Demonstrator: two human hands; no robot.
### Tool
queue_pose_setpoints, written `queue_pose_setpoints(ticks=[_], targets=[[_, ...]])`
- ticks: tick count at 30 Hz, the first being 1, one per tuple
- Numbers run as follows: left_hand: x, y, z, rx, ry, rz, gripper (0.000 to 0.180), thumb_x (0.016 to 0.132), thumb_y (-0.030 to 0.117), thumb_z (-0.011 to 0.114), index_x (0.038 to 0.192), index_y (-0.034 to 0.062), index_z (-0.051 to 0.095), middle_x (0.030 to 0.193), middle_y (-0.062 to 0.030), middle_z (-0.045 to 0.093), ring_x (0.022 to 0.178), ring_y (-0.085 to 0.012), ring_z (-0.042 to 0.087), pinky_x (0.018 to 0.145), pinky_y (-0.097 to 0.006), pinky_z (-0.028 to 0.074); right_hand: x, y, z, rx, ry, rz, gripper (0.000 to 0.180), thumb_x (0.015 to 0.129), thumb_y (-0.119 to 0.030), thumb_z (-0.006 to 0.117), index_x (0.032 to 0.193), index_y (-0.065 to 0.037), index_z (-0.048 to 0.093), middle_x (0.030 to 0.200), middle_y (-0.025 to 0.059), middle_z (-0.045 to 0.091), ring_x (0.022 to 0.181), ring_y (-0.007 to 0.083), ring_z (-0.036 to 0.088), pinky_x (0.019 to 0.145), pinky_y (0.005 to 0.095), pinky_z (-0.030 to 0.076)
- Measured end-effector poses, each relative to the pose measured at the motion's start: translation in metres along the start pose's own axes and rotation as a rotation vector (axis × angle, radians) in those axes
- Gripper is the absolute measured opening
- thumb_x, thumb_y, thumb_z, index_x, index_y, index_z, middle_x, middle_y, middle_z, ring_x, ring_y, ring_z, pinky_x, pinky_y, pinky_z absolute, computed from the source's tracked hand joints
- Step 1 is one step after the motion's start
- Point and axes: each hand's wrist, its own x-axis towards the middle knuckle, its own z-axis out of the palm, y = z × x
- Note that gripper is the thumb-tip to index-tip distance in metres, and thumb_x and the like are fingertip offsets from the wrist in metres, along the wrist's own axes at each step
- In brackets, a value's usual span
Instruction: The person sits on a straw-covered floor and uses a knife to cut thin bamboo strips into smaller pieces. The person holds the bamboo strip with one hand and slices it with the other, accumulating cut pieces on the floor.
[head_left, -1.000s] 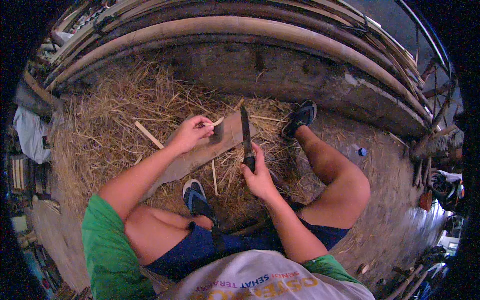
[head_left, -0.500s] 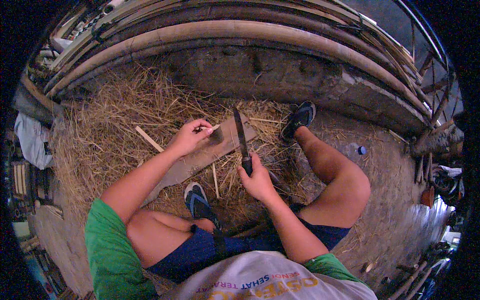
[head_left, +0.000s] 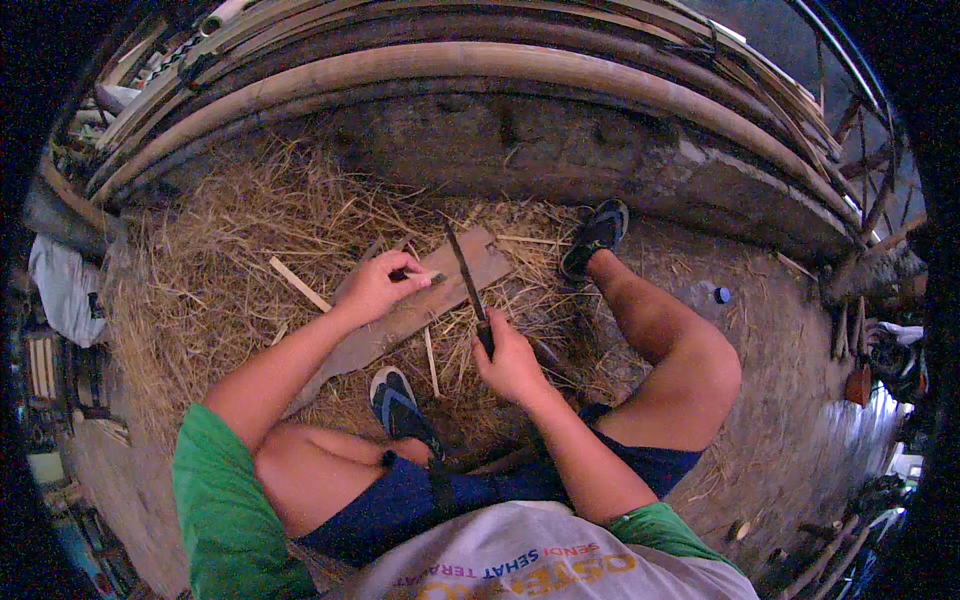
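Observation:
A small pale piece of wood or bamboo is pinched in my left hand, low over a flat wooden board. My right hand is wrapped round the dark handle of a long knife. The dark blade points away from me and leans left, above the board's far half, a short gap from the pale piece. Under the board lies a bed of straw-like shavings. A light strip rests on them to the left, and a thinner strip lies by the board's near side.
Long bamboo poles lie along a low concrete ledge across the far side. My shoes flank the board. A clear bottle with a blue cap is on the floor at right. A white sack sits far left.
My left hand has lowered the pale piece toward the board. The knife blade has tilted to the left, and my right hand has shifted slightly.

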Motion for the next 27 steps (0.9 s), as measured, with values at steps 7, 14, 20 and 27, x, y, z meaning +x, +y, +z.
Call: queue_pose_setpoints(ticks=[7, 14, 20, 27], targets=[[-0.025, 0.009, 0.017, 0.108, -0.242, 0.12, 0.025, 0.079, 0.024, 0.082, 0.09, 0.0043, 0.071, 0.094, -0.0102, 0.064, 0.094, -0.0262, 0.063, 0.084, -0.036, 0.05, -0.006, -0.009, -0.008, -0.072, -0.141, 0.109, 0.051, 0.09, -0.02, 0.063, 0.131, 0.001, 0.043, 0.11, 0.0308, 0.063, 0.101, 0.0473, 0.063, 0.088, 0.0517, 0.051], [-0.047, 0.01, 0.033, 0.162, -0.265, 0.176, 0.029, 0.08, 0.026, 0.08, 0.101, 0.0074, 0.073, 0.093, -0.0109, 0.062, 0.093, -0.0271, 0.062, 0.084, -0.038, 0.05, -0.004, -0.016, -0.013, -0.089, -0.196, 0.15, 0.05, 0.091, -0.02, 0.062, 0.132, 0.001, 0.042, 0.112, 0.0322, 0.062, 0.102, 0.0486, 0.062, 0.089, 0.0524, 0.051], [-0.041, 0.005, 0.024, 0.166, -0.099, 0.131, 0.031, 0.087, 0.02, 0.072, 0.116, 0.0089, 0.071, 0.097, -0.0128, 0.062, 0.09, -0.0268, 0.062, 0.084, -0.037, 0.05, -0.003, -0.013, -0.013, -0.104, -0.216, 0.171, 0.051, 0.092, -0.021, 0.061, 0.133, 0.0, 0.041, 0.113, 0.0328, 0.061, 0.102, 0.0483, 0.062, 0.089, 0.0531, 0.051], [-0.026, 0.003, 0.007, -0.049, 0.178, 0.027, 0.024, 0.094, 0.013, 0.065, 0.114, 0.0001, 0.068, 0.098, -0.0104, 0.062, 0.083, -0.0188, 0.065, 0.074, -0.03, 0.053, -0.003, -0.001, 0.0, -0.126, -0.163, 0.084, 0.051, 0.093, -0.021, 0.06, 0.135, -0.001, 0.039, 0.105, 0.0324, 0.064, 0.095, 0.0494, 0.063, 0.084, 0.054, 0.052]])
